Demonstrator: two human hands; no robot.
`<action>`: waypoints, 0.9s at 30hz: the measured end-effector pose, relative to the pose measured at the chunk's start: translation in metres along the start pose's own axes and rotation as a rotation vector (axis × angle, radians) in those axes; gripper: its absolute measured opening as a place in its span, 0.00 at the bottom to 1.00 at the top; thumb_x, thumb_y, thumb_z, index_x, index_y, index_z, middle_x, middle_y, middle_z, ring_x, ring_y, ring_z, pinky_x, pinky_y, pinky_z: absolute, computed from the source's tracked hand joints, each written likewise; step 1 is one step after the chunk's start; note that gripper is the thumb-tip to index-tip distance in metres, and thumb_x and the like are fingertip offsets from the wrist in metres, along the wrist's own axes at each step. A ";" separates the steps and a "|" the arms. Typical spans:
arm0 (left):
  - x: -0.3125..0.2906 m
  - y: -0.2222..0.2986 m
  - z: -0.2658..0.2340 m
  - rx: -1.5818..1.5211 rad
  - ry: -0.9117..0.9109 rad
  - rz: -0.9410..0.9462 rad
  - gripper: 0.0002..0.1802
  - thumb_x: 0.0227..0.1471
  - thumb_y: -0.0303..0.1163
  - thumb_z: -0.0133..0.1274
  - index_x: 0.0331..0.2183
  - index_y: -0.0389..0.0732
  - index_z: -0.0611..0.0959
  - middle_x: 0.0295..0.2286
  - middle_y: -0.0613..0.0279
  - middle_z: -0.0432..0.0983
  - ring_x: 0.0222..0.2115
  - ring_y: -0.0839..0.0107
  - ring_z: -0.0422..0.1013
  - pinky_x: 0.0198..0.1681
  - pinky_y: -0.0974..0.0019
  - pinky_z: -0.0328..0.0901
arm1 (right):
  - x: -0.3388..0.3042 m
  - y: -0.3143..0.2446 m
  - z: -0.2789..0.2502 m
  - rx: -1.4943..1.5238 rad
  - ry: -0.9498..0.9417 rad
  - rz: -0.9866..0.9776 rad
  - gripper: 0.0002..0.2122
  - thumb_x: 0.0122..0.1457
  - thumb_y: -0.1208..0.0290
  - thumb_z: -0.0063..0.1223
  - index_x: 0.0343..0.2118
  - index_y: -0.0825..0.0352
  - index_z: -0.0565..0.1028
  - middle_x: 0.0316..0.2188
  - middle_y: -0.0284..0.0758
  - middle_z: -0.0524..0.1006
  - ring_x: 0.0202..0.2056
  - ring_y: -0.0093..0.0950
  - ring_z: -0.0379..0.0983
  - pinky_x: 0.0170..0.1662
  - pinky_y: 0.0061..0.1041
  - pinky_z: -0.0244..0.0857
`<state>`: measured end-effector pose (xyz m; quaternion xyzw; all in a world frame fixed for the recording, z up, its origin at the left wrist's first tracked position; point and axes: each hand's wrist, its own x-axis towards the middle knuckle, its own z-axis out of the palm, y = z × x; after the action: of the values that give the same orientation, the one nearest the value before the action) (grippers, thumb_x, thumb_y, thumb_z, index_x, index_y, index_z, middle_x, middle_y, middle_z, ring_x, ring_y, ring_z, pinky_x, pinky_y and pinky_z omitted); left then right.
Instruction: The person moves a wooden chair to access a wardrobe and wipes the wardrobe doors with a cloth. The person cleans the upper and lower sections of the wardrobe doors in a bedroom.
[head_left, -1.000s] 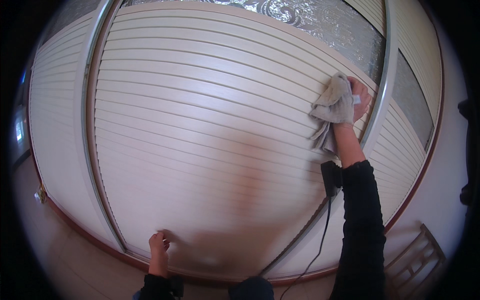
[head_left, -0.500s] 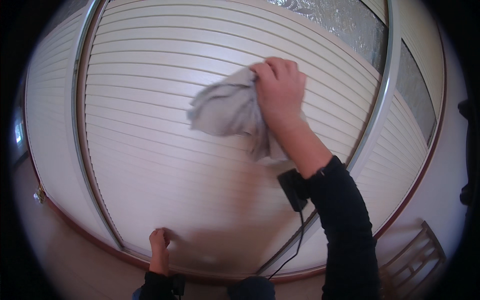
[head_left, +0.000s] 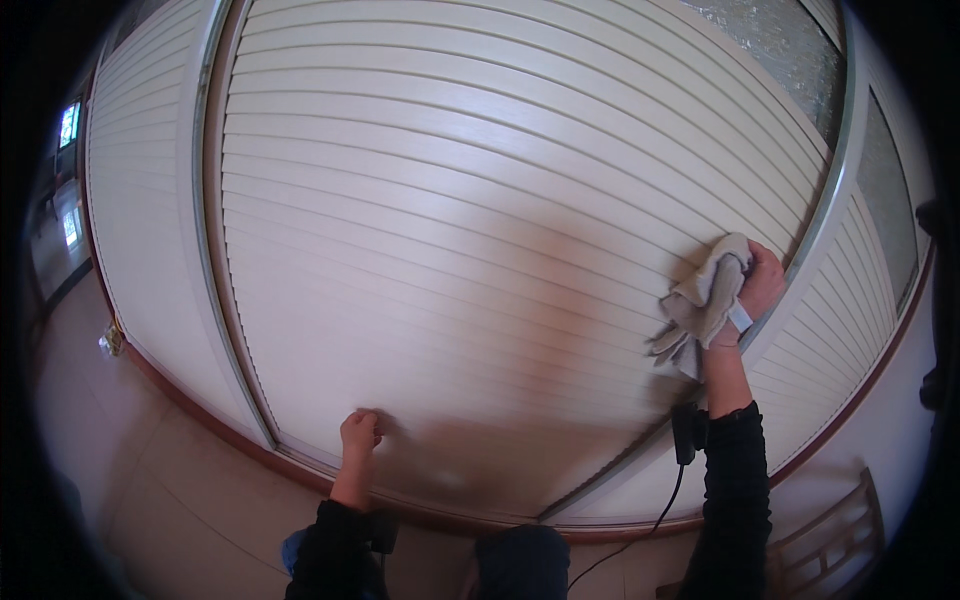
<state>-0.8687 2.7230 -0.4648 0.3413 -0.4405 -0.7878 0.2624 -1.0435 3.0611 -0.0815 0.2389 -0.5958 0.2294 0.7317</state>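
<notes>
A grey-beige cloth (head_left: 708, 300) is bunched in my right hand (head_left: 764, 280), whose fingers are closed round it. A small white label sticks out near the wrist. Cloth and hand are at the right side of the cream slatted sliding door panel (head_left: 420, 240), close to its metal frame (head_left: 832, 190). Low on the same panel, toward the left, my left hand (head_left: 360, 430) is curled with its fingers closed, and nothing shows in it. Whether its knuckles touch the slats I cannot tell.
Black devices are strapped at both wrists; a cable (head_left: 672, 505) hangs from the right one (head_left: 688, 432). A wooden chair (head_left: 830, 535) stands at the lower right. Tiled floor (head_left: 190, 480) and a dark red base rail (head_left: 190, 400) run along the left. Patterned glass (head_left: 775, 50) fills the upper right.
My right hand has moved right and down with the cloth, from the panel's upper middle to its right edge. The view has shifted; my left hand stays low by the panel, still closed.
</notes>
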 end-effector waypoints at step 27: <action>-0.017 0.028 -0.008 -0.098 -0.014 -0.016 0.04 0.45 0.30 0.49 0.26 0.41 0.73 0.22 0.67 0.69 0.21 0.74 0.67 0.26 0.73 0.63 | 0.026 -0.095 0.024 0.168 0.044 -0.214 0.11 0.44 0.81 0.47 0.33 0.67 0.72 0.32 0.38 0.71 0.37 0.37 0.65 0.44 0.32 0.55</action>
<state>-0.8486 2.7176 -0.4387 0.3262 -0.4007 -0.8127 0.2694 -0.9980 2.9733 -0.0587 0.3562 -0.5293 0.2044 0.7425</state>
